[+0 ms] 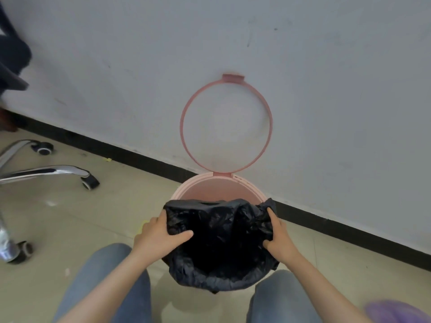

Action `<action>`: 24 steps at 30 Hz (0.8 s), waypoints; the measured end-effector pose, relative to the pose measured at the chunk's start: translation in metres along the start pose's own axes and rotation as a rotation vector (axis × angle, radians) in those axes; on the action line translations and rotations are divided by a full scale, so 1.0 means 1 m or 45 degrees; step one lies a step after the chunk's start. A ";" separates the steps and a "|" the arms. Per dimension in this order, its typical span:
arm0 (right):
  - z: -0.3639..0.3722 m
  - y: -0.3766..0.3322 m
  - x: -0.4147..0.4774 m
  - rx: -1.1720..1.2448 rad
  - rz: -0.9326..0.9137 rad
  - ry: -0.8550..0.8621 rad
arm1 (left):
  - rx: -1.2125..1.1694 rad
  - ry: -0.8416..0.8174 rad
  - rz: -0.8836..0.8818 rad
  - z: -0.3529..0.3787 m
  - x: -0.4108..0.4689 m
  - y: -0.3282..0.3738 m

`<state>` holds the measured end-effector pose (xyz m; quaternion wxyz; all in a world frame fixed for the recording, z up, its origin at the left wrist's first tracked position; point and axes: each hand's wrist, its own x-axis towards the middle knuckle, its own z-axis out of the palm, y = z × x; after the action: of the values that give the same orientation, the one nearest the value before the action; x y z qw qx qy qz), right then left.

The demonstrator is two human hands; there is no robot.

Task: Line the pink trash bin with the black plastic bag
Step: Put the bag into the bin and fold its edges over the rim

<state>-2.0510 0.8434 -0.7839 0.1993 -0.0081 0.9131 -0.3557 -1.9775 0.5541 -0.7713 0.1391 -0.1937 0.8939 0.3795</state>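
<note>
The pink trash bin (217, 190) stands on the floor against the wall, between my knees. Its pink ring lid (184, 127) is flipped up and leans on the wall. The black plastic bag (221, 231) lies over the near part of the bin, folded over the front rim, with its mouth open; the far part of the bin's inside shows bare pink. My left hand (161, 234) grips the bag's left edge. At the right edge of the bag, my right hand (277, 236) holds the plastic bunched in its fingers.
A white wall with a black skirting board (326, 227) runs behind the bin. An office chair's chrome base with castors (51, 173) stands at the left. A purple blurred object (394, 311) sits at the bottom right. My jeans-clad knees (109, 283) flank the bin.
</note>
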 end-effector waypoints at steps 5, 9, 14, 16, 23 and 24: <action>-0.021 -0.001 -0.015 0.027 -0.049 0.024 | 0.158 0.524 0.048 -0.022 -0.008 0.004; -0.045 -0.024 -0.003 -0.177 -0.158 0.338 | 0.317 0.352 0.195 -0.023 0.015 0.031; -0.036 -0.038 0.012 -0.372 -0.191 0.125 | 0.417 0.171 0.186 -0.015 0.029 0.036; -0.031 -0.037 0.015 -0.387 -0.205 0.150 | 0.381 0.192 0.176 -0.015 0.031 0.033; -0.030 -0.038 0.021 -0.310 -0.258 0.317 | 0.173 0.302 0.119 -0.016 0.039 0.032; -0.030 -0.038 0.023 -0.295 -0.237 0.335 | 0.064 0.313 0.101 -0.016 0.041 0.033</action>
<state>-2.0884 0.8304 -0.7474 0.0424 -0.0688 0.9613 -0.2633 -2.0309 0.5536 -0.7558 0.0184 -0.1996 0.9204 0.3356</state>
